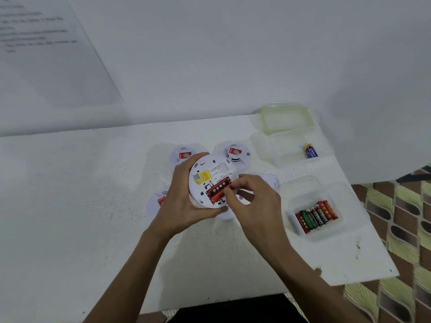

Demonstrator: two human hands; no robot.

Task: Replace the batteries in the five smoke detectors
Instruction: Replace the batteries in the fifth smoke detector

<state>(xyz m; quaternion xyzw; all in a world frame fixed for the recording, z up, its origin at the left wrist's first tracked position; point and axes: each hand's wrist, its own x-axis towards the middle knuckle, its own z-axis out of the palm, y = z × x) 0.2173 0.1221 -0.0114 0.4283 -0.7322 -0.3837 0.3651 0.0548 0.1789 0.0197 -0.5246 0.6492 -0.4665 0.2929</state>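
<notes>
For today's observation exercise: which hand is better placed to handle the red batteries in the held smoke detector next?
Right. The right hand pinches at the red batteries; the left hand is busy gripping the smoke detector.

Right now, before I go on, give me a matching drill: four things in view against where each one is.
Things:
1. smoke detector
2. red battery
3. blue battery
4. green-rimmed lid

Places:
A. alone in the far clear container
B. gripped by the left hand, back side up
C. at the table's far edge, by the wall
D. in the detector's bay, pinched by the right hand

Pairs: 1-B, 2-D, 3-A, 4-C
</notes>
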